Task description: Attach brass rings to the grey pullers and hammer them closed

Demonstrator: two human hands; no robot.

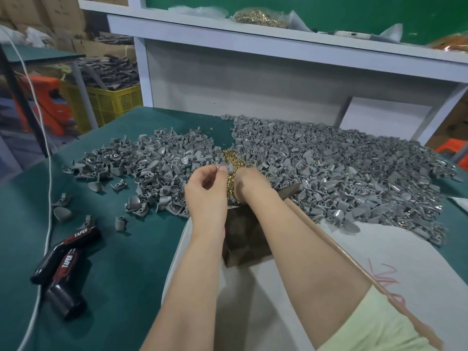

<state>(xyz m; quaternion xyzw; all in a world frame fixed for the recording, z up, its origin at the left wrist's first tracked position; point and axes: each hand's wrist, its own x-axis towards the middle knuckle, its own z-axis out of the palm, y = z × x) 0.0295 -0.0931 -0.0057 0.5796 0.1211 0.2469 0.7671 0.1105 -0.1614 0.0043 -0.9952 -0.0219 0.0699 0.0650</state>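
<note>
Two big heaps of grey pullers lie on the green table, one on the left (152,168) and a larger one on the right (342,173). Between them sits a small pile of brass rings (231,158). My left hand (205,191) pinches one grey puller (230,169) between thumb and fingertips just above the rings. My right hand (249,182) is bent down into the brass rings, its fingers hidden. A dark metal block (243,239) stands under my forearms. A hammer (288,192) with a long wooden handle lies beside my right forearm.
A black and red tape gun (65,262) and a white cable (48,198) lie at the left front. A white sheet (379,249) covers the near table, with pink string (382,274) on it. A white shelf (253,36) holds a bag of brass parts (260,17).
</note>
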